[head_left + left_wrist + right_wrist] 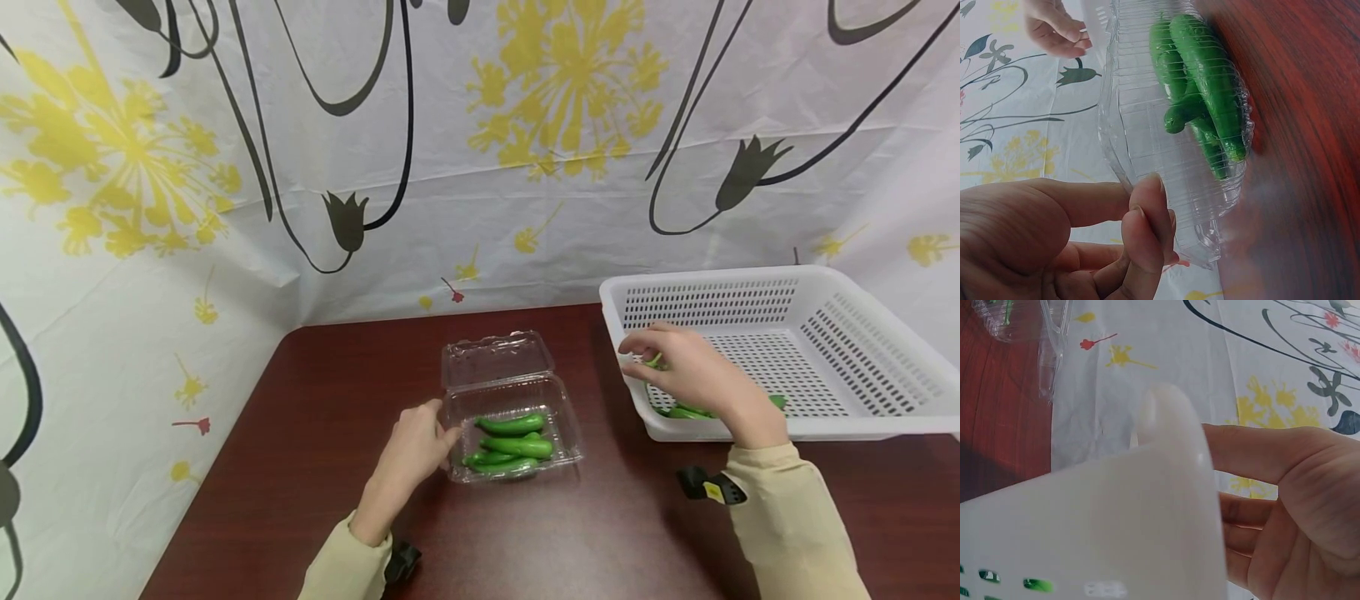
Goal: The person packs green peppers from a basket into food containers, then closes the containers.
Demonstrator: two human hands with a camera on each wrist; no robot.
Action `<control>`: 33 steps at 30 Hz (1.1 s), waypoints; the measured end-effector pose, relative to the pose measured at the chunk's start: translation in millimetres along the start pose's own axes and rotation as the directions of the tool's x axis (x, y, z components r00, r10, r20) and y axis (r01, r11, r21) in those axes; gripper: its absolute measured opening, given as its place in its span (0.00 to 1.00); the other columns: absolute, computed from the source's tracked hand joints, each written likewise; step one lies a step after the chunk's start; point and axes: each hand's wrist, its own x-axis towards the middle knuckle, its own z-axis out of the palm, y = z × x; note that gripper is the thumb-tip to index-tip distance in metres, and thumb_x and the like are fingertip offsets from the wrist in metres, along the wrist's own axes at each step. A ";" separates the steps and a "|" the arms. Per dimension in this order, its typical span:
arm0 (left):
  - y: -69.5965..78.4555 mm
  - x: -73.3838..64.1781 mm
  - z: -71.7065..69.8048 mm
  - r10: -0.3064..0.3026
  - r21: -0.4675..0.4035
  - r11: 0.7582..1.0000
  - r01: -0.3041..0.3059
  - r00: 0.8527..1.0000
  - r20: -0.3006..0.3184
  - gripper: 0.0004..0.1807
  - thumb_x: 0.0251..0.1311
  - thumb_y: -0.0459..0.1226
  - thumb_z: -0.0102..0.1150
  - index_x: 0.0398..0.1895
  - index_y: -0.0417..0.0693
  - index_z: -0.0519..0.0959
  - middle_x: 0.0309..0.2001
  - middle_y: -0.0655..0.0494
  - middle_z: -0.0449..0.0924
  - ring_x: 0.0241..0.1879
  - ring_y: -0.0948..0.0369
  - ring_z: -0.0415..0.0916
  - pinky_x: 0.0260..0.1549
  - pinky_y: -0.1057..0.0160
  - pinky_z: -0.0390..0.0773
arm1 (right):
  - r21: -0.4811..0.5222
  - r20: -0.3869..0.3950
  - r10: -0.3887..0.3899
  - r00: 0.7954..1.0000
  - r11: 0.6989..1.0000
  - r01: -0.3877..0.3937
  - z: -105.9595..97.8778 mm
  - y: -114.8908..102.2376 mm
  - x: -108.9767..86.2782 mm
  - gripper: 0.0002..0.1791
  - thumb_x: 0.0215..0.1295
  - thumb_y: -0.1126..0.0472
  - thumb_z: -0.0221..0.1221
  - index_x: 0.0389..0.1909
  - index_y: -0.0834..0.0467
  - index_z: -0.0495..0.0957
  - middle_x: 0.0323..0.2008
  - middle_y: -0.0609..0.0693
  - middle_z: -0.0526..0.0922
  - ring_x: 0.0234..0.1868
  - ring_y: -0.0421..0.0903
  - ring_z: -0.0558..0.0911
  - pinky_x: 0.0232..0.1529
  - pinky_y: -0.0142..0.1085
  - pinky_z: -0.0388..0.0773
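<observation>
A clear plastic clamshell box point(566, 410) lies with its lid point(497, 360) folded back. Inside its base are several green peppers point(517, 447), seen through the ribbed wall in the left wrist view. My left hand point(412, 442) pinches the box's left edge between thumb and fingers. Over the left rim of a white plastic basket point(720, 282) is my right hand point(697, 375), fingers loosely bent, thumb and index tips apart. A green stem point(657, 361) shows in that gap. More green peppers point(686, 412) lie along the basket's near side, partly hidden by the hand and rim.
Both things stand on a dark red-brown table point(360, 358), the box left of the basket. Behind and to the left hangs a white sheet point(435, 192) printed with yellow and grey flowers. The basket's near wall rises beneath my right wrist.
</observation>
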 end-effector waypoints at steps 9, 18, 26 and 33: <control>-0.6 0.1 0.1 -0.004 -0.009 1.000 0.004 1.000 0.003 0.31 0.64 0.31 0.64 0.65 0.20 0.66 0.13 0.60 0.74 0.14 0.61 0.79 0.28 0.60 0.80 | -0.006 0.013 -0.005 1.000 1.000 0.005 -0.6 5.3 -0.5 0.11 0.61 0.64 0.70 0.43 0.60 0.84 0.39 0.53 0.82 0.39 0.51 0.83 0.42 0.49 0.78; -1.1 0.4 -0.4 0.003 -0.023 1.000 -0.003 1.000 0.007 0.31 0.64 0.30 0.64 0.65 0.19 0.66 0.13 0.59 0.74 0.13 0.62 0.78 0.23 0.63 0.78 | 0.014 0.035 0.021 0.999 1.000 -0.022 -2.4 13.0 -1.4 0.11 0.61 0.63 0.70 0.45 0.60 0.85 0.38 0.50 0.85 0.39 0.49 0.83 0.43 0.50 0.78; -1.6 0.7 -0.3 0.005 -0.022 1.000 -0.005 1.000 0.008 0.31 0.64 0.30 0.64 0.65 0.19 0.66 0.13 0.59 0.74 0.13 0.62 0.78 0.22 0.64 0.77 | 0.007 0.036 0.012 0.999 1.000 -0.013 -4.4 18.0 -2.6 0.11 0.60 0.64 0.70 0.44 0.59 0.85 0.37 0.49 0.85 0.36 0.46 0.82 0.40 0.48 0.78; -1.8 1.0 -0.3 0.001 -0.031 1.000 0.000 1.000 0.008 0.31 0.63 0.30 0.64 0.65 0.19 0.66 0.13 0.59 0.75 0.13 0.61 0.78 0.19 0.65 0.75 | -0.003 0.045 0.032 0.998 0.999 -0.032 -5.8 24.8 -4.4 0.12 0.60 0.63 0.71 0.44 0.60 0.85 0.34 0.46 0.85 0.36 0.47 0.82 0.41 0.49 0.79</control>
